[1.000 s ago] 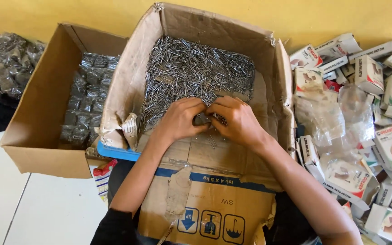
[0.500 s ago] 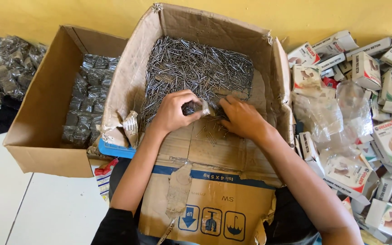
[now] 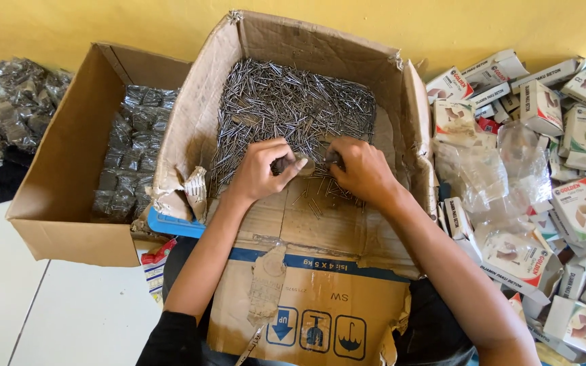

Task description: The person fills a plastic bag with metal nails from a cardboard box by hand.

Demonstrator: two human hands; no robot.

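An open cardboard box (image 3: 320,51) in front of me holds a thick heap of loose steel nails (image 3: 293,105). Both hands meet at the heap's near edge. My left hand (image 3: 262,169) is curled around a small bunch of nails. My right hand (image 3: 361,169) is closed beside it, fingers pinching nails at the same spot. A few stray nails (image 3: 313,203) lie on the box's bare cardboard floor under my hands.
A second cardboard box (image 3: 69,183) at the left holds small clear packets of nails (image 3: 130,156). More such packets (image 3: 8,108) lie at the far left. Several small white printed cartons (image 3: 578,203) and clear plastic bags (image 3: 503,163) are piled at the right. A yellow wall (image 3: 130,24) runs behind.
Both hands have shifted up toward the nail heap from the box's near edge. They stay together, holding nails.
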